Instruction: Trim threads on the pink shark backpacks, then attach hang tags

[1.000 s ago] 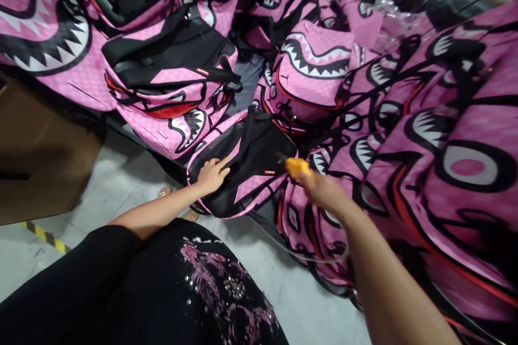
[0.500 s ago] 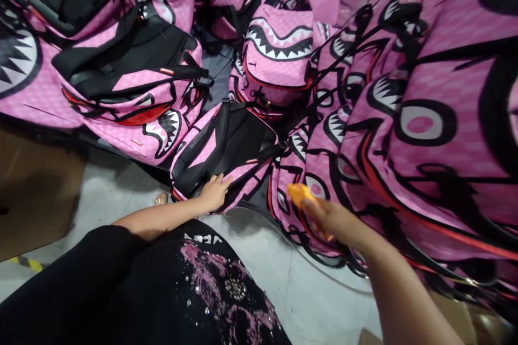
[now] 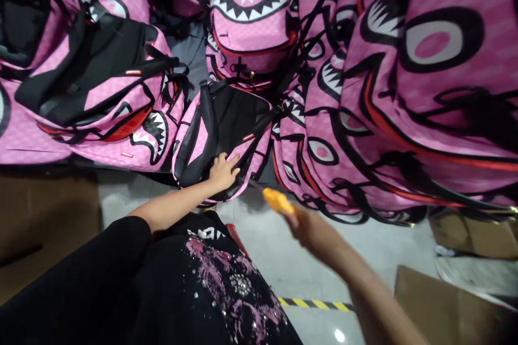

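In the head view, a pink and black backpack (image 3: 238, 124) lies with its black back panel and straps facing up, near the table's front edge. My left hand (image 3: 224, 171) rests on its lower part, fingers spread. To the right of it, my right hand (image 3: 297, 221) is closed around an orange-handled tool (image 3: 278, 201). A thin dark tip seems to point from the tool toward the backpack's lower edge; its exact kind is blurred. Whether the tip touches the backpack, I cannot tell.
Another backpack (image 3: 121, 75) lies to the left. Behind stands one with a toothed mouth print (image 3: 251, 21). Several more pink backpacks (image 3: 429, 81) are piled on the right. Cardboard boxes (image 3: 437, 302) stand at lower right, and another carton (image 3: 48, 221) at left. Striped tape (image 3: 315, 304) marks the floor.
My right hand has brought the orange-handled tool leftward, closer to my left hand and the backpack. My left hand has shifted slightly right with fingers more spread. The camera view has turned.
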`<state>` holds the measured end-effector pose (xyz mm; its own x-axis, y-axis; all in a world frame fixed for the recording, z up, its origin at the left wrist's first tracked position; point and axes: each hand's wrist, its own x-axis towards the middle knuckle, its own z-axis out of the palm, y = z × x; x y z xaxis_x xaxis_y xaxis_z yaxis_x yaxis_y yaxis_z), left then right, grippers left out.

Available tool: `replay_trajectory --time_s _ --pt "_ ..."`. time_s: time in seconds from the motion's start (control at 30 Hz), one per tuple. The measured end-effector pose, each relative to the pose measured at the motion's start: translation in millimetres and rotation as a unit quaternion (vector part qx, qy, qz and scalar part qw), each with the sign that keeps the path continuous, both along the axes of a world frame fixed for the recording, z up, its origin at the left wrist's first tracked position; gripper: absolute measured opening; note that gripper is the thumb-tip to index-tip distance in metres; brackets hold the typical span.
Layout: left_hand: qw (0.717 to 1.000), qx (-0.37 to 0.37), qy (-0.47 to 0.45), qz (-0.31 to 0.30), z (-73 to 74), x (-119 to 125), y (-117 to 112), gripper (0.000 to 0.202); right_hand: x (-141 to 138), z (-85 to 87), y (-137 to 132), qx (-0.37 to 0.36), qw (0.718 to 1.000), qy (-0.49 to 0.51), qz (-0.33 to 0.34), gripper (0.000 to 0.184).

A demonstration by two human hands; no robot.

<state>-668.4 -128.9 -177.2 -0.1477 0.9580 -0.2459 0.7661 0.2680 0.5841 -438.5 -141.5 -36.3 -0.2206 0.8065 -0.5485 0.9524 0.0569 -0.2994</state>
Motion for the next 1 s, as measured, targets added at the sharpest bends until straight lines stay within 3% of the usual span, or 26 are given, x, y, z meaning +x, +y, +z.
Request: replay_trajectory --time_s 0.1,0.2,0.3,0.37,0.4,0.47,0.5,0.57,0.63,0.7,0.83,1.0 --pt "0.998 -0.007 -0.069 -0.012 -0.9 -12 5 0.055 -18 -35.7 -73 -0.070 0.994 -0.081 0.022 0.026" --pt "0.993 0.006 -0.109 -0.046 7.1 -19 8 0.058 -49 -78.1 -112 -0.007 0.991 -0.134 -0.004 0.030" --pt "0.984 -0.007 -0.139 -0.111 23.8 -32 1 0.067 -78 -120.6 -110 0.114 0.980 -0.164 -0.014 0.034" --pt "0.973 0.000 -0.183 -0.139 36.1 -54 -11 0.075 -90 -144.6 -97 0.180 0.971 -0.157 -0.023 0.036" --pt "0.970 0.013 -0.215 -0.116 41.1 -69 -19 0.074 -94 -154.6 -91 0.203 0.968 -0.146 -0.033 0.038" --pt "0.954 0.011 -0.297 0.033 46.5 -104 -36 0.061 -97 -170.9 -82 0.233 0.963 -0.123 -0.060 0.041" --pt "0.929 -0.020 -0.344 0.138 46.3 -121 -43 0.052 -97 -177.5 -79 0.245 0.960 -0.114 -0.071 0.042" --pt "0.836 -0.109 -0.439 0.311 40.5 -147 -52 0.038 -96 -188.0 -78 0.264 0.956 -0.101 -0.083 0.042" --pt "0.747 -0.148 -0.525 0.380 29.7 -159 -52 0.028 -93 -194.3 -80 0.273 0.954 -0.085 -0.088 0.043" --pt "0.697 -0.124 -0.592 0.385 18.9 -157 -46 0.021 -91 -196.4 -81 0.273 0.955 -0.066 -0.095 0.043" --pt "0.632 -0.130 -0.683 0.341 8.9 -140 -33 0.025 -87 -193.4 -79 0.269 0.957 -0.043 -0.104 0.047" --pt "0.578 -0.162 -0.748 0.281 8.8 -142 -24 0.038 -78 -188.2 -64 0.264 0.957 -0.055 -0.111 0.047"
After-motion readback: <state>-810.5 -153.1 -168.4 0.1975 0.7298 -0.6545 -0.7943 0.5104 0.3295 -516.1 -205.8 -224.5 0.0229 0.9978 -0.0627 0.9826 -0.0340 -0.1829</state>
